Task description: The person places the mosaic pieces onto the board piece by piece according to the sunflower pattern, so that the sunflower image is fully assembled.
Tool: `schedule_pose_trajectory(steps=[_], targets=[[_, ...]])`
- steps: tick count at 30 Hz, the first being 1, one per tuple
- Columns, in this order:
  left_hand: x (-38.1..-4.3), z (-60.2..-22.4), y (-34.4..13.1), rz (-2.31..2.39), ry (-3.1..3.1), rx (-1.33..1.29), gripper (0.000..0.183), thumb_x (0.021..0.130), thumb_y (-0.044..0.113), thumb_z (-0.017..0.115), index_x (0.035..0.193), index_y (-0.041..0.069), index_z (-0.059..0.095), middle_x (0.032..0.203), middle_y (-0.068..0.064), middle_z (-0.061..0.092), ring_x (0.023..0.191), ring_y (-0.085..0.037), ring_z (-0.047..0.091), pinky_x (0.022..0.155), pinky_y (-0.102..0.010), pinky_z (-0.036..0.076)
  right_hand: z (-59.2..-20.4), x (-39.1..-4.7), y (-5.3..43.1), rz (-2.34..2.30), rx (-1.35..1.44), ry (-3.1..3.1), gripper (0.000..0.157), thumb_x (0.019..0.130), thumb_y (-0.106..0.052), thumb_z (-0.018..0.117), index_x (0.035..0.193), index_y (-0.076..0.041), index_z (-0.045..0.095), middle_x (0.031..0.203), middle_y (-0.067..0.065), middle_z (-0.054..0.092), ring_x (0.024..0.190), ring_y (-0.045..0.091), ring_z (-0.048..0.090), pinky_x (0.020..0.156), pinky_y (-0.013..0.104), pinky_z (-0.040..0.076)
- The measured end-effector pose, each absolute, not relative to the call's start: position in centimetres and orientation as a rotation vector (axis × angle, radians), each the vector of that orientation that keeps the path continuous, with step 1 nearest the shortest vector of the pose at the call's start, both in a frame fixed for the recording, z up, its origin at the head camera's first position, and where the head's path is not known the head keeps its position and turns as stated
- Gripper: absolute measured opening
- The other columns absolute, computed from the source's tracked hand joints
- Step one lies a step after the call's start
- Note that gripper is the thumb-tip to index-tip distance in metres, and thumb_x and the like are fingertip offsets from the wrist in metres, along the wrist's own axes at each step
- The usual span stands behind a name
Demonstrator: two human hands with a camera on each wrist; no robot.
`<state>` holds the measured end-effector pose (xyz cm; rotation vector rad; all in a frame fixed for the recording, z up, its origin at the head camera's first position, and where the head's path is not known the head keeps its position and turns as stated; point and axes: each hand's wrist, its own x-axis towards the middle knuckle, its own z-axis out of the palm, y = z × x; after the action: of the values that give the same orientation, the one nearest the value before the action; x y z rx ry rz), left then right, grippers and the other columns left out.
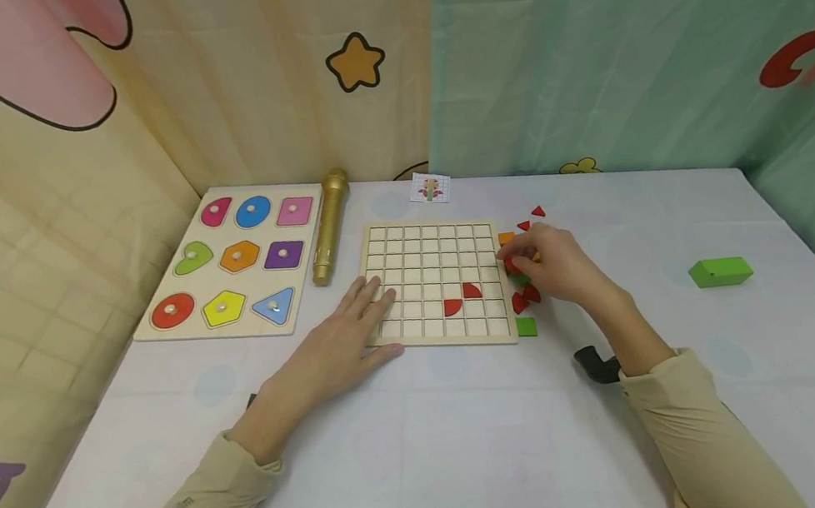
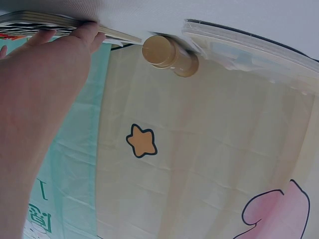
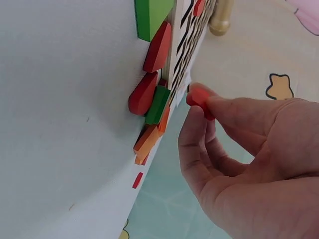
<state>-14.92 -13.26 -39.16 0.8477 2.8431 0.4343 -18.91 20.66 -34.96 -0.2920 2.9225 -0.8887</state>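
Observation:
A wooden grid board (image 1: pixel 408 258) lies on the white table, with two red quarter-circle pieces (image 1: pixel 453 307) in its squares. My left hand (image 1: pixel 334 342) rests at the board's left edge, its fingers spread over the rim. Between thumb and fingertips, my right hand (image 3: pixel 239 144) pinches a small red piece (image 3: pixel 200 101), held up off the table near the board's right side. Below that hand lie loose red pieces (image 3: pixel 144 93), a dark green piece (image 3: pixel 158 105), orange pieces (image 3: pixel 147 141) and a light green block (image 3: pixel 152 17).
To the left lies a knobbed shape puzzle (image 1: pixel 282 323), next to a gold microphone-shaped stick (image 1: pixel 330 229). A small picture card (image 1: pixel 430 188) is behind the board. A long green block (image 1: pixel 721 272) sits far right. Printed curtains (image 1: pixel 243 71) stand behind the table.

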Motion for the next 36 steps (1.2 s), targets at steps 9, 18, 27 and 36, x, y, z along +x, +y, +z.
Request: schedule_pose_trajectory(steps=[9, 18, 27, 36], targets=[[-14.9, -39.2, -13.2, 0.425, 2.845, 0.843, 0.085, 0.102, 0.059, 0.06, 0.168, 0.018, 0.027, 0.178, -0.01, 0.013, 0.166, -0.033, 0.005, 0.126, -0.054, 0.034, -35.0, -18.9, 20.6, -0.966, -0.283, 2.932, 0.015, 0.101, -0.009, 0.07, 0.113, -0.001, 0.074, 0.102, 0.014, 0.07, 0.1, 0.031, 0.067, 0.084, 0.039, 0.06], [-14.9, -39.2, -13.1, 0.425, 2.843, 0.828, 0.084, 0.102, 0.058, 0.06, 0.169, 0.018, 0.027, 0.178, -0.009, 0.012, 0.166, -0.032, 0.004, 0.126, -0.054, 0.033, -34.9, -18.9, 19.6, -1.061, -0.282, 2.935, 0.011, 0.097, -0.012, 0.077, 0.105, -0.004, 0.076, 0.094, 0.011, 0.075, 0.09, 0.026, 0.069, 0.075, 0.031, 0.055], [-14.9, -39.2, -13.2, 0.45, 2.843, 0.84, 0.084, 0.103, 0.057, 0.06, 0.168, 0.017, 0.027, 0.178, -0.011, 0.013, 0.165, -0.034, 0.004, 0.127, -0.056, 0.031, -35.1, -19.5, 17.4, -1.142, -0.276, 2.885, 0.01, 0.097, -0.013, 0.076, 0.104, -0.007, 0.077, 0.092, 0.009, 0.076, 0.087, 0.024, 0.068, 0.078, 0.033, 0.056], [-14.9, -39.3, -13.3, 0.459, 2.835, 0.841, 0.084, 0.103, 0.058, 0.059, 0.169, 0.017, 0.027, 0.178, -0.01, 0.012, 0.166, -0.034, 0.004, 0.127, -0.056, 0.03, -35.5, -19.9, 15.1, -1.142, -0.346, 2.849, 0.006, 0.095, -0.014, 0.078, 0.096, -0.008, 0.079, 0.088, 0.007, 0.075, 0.081, 0.023, 0.069, 0.073, 0.031, 0.055]])
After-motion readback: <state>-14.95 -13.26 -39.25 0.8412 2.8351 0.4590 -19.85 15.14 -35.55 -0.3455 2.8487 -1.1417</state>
